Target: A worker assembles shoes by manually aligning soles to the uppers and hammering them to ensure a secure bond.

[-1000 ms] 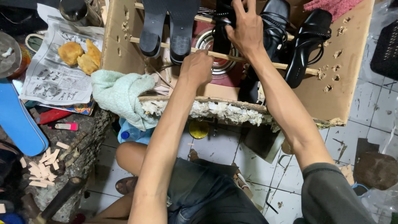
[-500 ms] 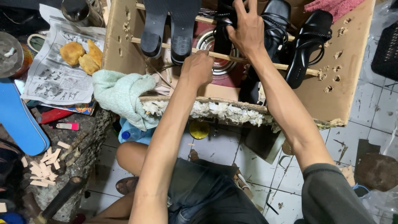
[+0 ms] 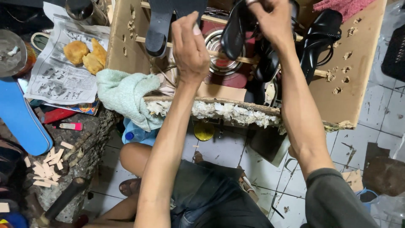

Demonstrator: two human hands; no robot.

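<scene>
Right hand (image 3: 274, 21) fingers pinch a glossy black strappy sandal (image 3: 236, 29); left hand (image 3: 190, 46) curled, apparently empty, beside it.

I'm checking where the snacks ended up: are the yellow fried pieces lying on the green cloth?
No, the yellow fried pieces lie on the sheet of newspaper, to the left of the green cloth.

A creased black-and-white newspaper sheet (image 3: 63, 71) lies at upper left, over a colourful printed packet (image 3: 86, 108) at its lower edge.
</scene>
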